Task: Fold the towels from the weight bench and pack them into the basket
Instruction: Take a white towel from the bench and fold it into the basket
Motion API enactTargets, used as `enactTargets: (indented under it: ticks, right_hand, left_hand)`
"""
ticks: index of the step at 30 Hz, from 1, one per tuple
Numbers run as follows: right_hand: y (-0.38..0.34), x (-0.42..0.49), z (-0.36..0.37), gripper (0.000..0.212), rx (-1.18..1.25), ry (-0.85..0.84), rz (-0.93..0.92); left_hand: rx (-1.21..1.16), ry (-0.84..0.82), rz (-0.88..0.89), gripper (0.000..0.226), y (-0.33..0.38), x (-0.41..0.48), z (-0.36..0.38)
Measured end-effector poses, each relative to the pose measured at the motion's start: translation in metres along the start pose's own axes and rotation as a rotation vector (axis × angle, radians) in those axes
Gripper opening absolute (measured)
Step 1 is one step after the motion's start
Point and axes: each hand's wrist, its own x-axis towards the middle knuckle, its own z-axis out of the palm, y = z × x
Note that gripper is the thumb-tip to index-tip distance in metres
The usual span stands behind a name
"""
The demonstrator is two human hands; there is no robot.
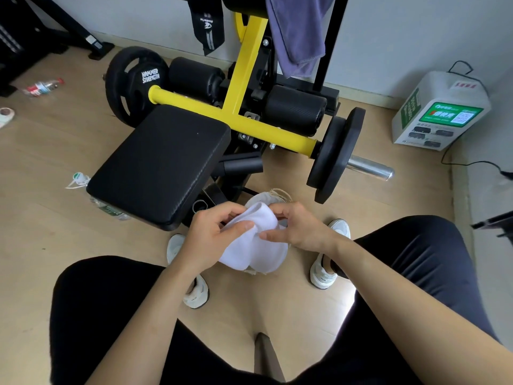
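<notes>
A white towel [251, 245] is bunched between both hands, low in the middle of the head view. My left hand [211, 234] grips its left side with thumb on top. My right hand [297, 229] pinches its upper right edge. Right below and behind the towel sits a pale basket [263, 198] on the floor, mostly hidden; only its far rim and a rope handle show. A purple-grey towel [298, 34] hangs over the top of the weight bench [163, 165], far from both hands.
The black bench pad and yellow frame [238, 87] stand just ahead, with weight plates [333, 157] on both sides. My white shoes [323, 270] flank the basket. A black wrist wrap [206, 26] hangs at the top. A white charging box [441, 109] and plastic bottles [44, 86] lie on the floor.
</notes>
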Motion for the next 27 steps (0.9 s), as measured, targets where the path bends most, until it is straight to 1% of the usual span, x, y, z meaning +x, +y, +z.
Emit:
enactTargets:
  ticks: [3, 5, 6, 7, 9, 12, 15, 18, 20, 22, 24, 27]
  right_hand:
    - [0.007, 0.003, 0.002, 0.019, -0.009, -0.015, 0.057]
    - [0.013, 0.006, -0.001, 0.016, -0.062, -0.048, 0.101]
    - [0.018, 0.007, -0.003, 0.016, -0.102, -0.067, 0.124]
    - [0.023, 0.008, -0.006, 0.017, -0.142, -0.087, 0.147]
    - [0.033, 0.008, -0.011, 0.015, -0.2, -0.12, 0.194]
    - [0.046, 0.007, -0.015, 0.014, -0.251, -0.155, 0.248]
    - [0.055, 0.006, -0.018, 0.011, -0.244, -0.176, 0.278]
    - [0.06, 0.006, -0.019, 0.011, -0.201, -0.147, 0.279]
    - [0.059, 0.006, -0.018, 0.009, -0.173, -0.125, 0.256]
    - [0.059, 0.006, -0.017, 0.009, -0.165, -0.121, 0.239]
    - [0.06, 0.007, -0.017, 0.016, -0.194, -0.125, 0.238]
    - [0.053, 0.009, -0.016, 0.026, -0.185, -0.091, 0.208]
  left_hand:
    - [-0.044, 0.043, 0.009, 0.02, 0.002, 0.0, -0.011]
    - [-0.053, 0.098, 0.002, 0.008, 0.002, -0.001, -0.019]
    - [-0.044, 0.139, -0.006, 0.01, 0.0, -0.001, -0.023]
    - [-0.032, 0.185, -0.024, 0.017, -0.002, 0.0, -0.027]
    - [-0.019, 0.275, -0.081, 0.02, -0.009, 0.0, -0.034]
    - [-0.055, 0.41, -0.184, 0.014, -0.017, 0.0, -0.04]
    - [-0.134, 0.528, -0.276, 0.006, -0.026, 0.0, -0.046]
    - [-0.205, 0.61, -0.337, 0.007, -0.031, 0.001, -0.051]
    - [-0.217, 0.617, -0.351, 0.009, -0.03, 0.001, -0.052]
    - [-0.214, 0.591, -0.328, 0.009, -0.025, 0.0, -0.052]
    - [-0.187, 0.5, -0.26, 0.009, -0.019, -0.001, -0.053]
    - [-0.109, 0.293, -0.137, 0.011, -0.007, -0.001, -0.05]
